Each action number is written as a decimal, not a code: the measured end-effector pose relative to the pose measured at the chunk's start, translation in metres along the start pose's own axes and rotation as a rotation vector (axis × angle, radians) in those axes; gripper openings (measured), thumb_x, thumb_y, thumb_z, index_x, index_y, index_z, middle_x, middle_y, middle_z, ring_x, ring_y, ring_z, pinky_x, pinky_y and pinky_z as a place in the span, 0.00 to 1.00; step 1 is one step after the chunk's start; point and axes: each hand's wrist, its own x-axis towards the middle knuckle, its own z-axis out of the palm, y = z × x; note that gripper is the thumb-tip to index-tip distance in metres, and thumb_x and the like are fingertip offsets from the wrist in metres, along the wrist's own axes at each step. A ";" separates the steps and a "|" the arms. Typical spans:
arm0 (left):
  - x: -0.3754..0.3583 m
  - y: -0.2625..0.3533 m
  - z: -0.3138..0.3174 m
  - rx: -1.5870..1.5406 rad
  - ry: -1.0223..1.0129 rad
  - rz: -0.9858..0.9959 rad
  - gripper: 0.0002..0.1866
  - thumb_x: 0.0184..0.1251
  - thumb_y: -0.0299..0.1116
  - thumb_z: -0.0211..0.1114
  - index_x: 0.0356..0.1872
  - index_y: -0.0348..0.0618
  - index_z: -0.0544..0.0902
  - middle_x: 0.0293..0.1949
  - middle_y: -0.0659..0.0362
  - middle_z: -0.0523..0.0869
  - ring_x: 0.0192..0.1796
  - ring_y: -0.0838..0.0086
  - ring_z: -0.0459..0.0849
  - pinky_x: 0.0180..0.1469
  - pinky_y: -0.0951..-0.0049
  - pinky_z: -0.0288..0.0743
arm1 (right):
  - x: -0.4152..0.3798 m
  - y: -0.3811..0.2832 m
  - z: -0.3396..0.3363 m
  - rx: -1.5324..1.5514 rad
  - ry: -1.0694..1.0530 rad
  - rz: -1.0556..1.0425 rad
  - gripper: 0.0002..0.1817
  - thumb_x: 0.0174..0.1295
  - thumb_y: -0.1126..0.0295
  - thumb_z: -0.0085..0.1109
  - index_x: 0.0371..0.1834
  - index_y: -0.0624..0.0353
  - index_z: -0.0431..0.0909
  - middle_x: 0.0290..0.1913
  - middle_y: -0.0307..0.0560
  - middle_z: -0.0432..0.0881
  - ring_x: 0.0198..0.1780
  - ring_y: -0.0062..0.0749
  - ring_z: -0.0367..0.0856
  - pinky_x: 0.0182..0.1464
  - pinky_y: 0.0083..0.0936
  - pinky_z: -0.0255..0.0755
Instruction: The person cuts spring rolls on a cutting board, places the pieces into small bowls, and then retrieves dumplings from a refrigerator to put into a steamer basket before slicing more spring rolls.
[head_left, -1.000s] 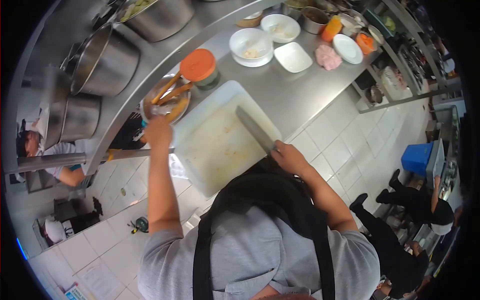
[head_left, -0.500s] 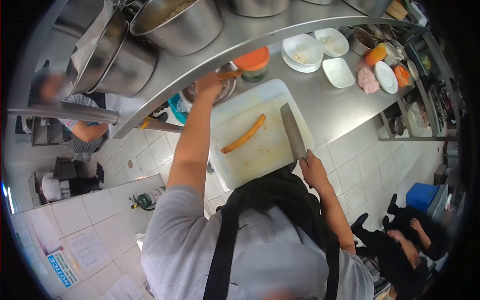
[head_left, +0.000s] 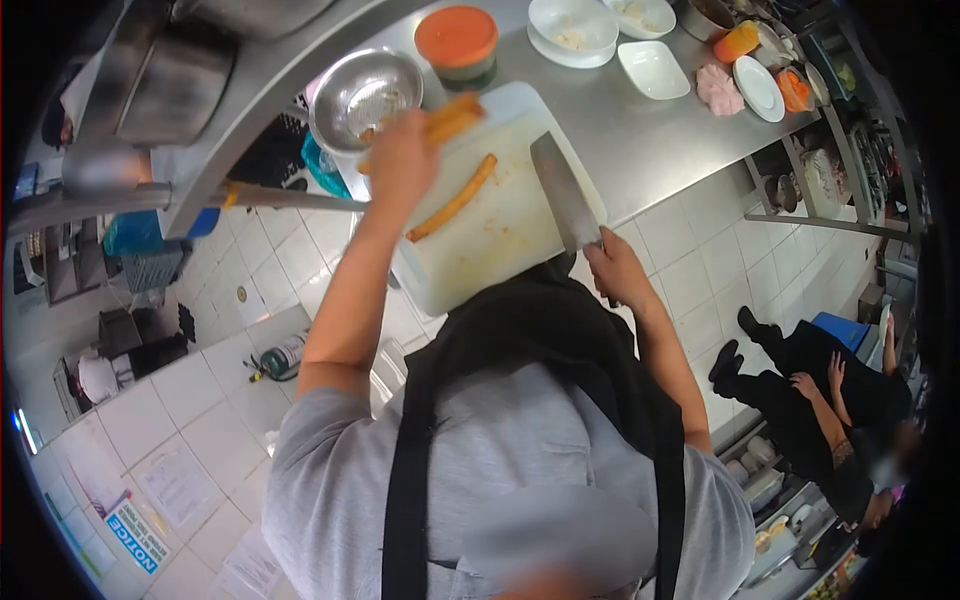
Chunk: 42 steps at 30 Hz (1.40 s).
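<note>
My left hand (head_left: 402, 165) is closed around a couple of long golden fried rolls (head_left: 455, 118), slightly smeared by motion, above the left edge of the white cutting board (head_left: 450, 270). On the board lies another long fried roll (head_left: 455, 200), slanting and untouched, with brown crumbs beside it. My right hand (head_left: 618, 268) grips the handle of a broad cleaver (head_left: 563, 190). Its blade rests along the board's right side, apart from the roll. Just beyond my left hand stands a steel bowl (head_left: 345, 98) with small bits inside.
An orange-lidded tub (head_left: 456, 45) stands behind the board. White bowls (head_left: 572, 32), a square dish (head_left: 653, 70) and a plate (head_left: 759, 88) sit on the steel counter (head_left: 625, 150). A raised shelf (head_left: 285, 85) overhangs the left. Other people are at lower right.
My left hand has come back from the steel bowl toward the board, bringing fried rolls. The cleaver stays in my right hand at the board's right side. The view has shifted.
</note>
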 end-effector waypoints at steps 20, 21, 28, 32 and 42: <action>-0.124 0.030 0.071 -0.080 -0.274 -0.125 0.44 0.53 0.53 0.87 0.69 0.45 0.80 0.64 0.52 0.79 0.70 0.51 0.75 0.71 0.46 0.67 | 0.026 -0.040 0.005 -0.530 0.129 -0.272 0.12 0.80 0.66 0.55 0.52 0.66 0.75 0.38 0.74 0.89 0.45 0.77 0.89 0.51 0.66 0.81; -0.124 0.032 0.074 -0.066 -0.276 -0.071 0.43 0.53 0.53 0.86 0.69 0.45 0.80 0.63 0.53 0.79 0.68 0.52 0.76 0.70 0.48 0.67 | 0.025 -0.044 0.007 -0.533 0.131 -0.268 0.12 0.80 0.66 0.55 0.52 0.66 0.75 0.38 0.74 0.89 0.45 0.77 0.89 0.51 0.66 0.81; -0.135 0.035 0.052 -0.094 -0.229 -0.078 0.39 0.52 0.47 0.85 0.65 0.44 0.80 0.63 0.52 0.81 0.68 0.52 0.78 0.71 0.48 0.68 | -0.003 -0.070 0.001 -0.556 0.083 -0.236 0.15 0.82 0.62 0.54 0.51 0.66 0.74 0.38 0.73 0.88 0.46 0.77 0.88 0.51 0.66 0.79; -0.140 0.021 0.055 -0.147 -0.273 -0.083 0.37 0.52 0.44 0.83 0.63 0.43 0.80 0.61 0.51 0.82 0.67 0.51 0.79 0.70 0.48 0.68 | -0.027 -0.095 0.003 -0.469 -0.147 -0.186 0.17 0.84 0.59 0.53 0.51 0.67 0.74 0.42 0.74 0.88 0.50 0.76 0.87 0.54 0.64 0.77; -0.135 0.017 0.058 -0.216 -0.324 -0.073 0.36 0.51 0.41 0.81 0.61 0.39 0.78 0.60 0.48 0.83 0.66 0.49 0.80 0.71 0.47 0.71 | -0.036 -0.118 0.028 -0.636 -0.242 -0.141 0.16 0.84 0.60 0.54 0.53 0.65 0.76 0.45 0.73 0.89 0.52 0.73 0.88 0.58 0.63 0.78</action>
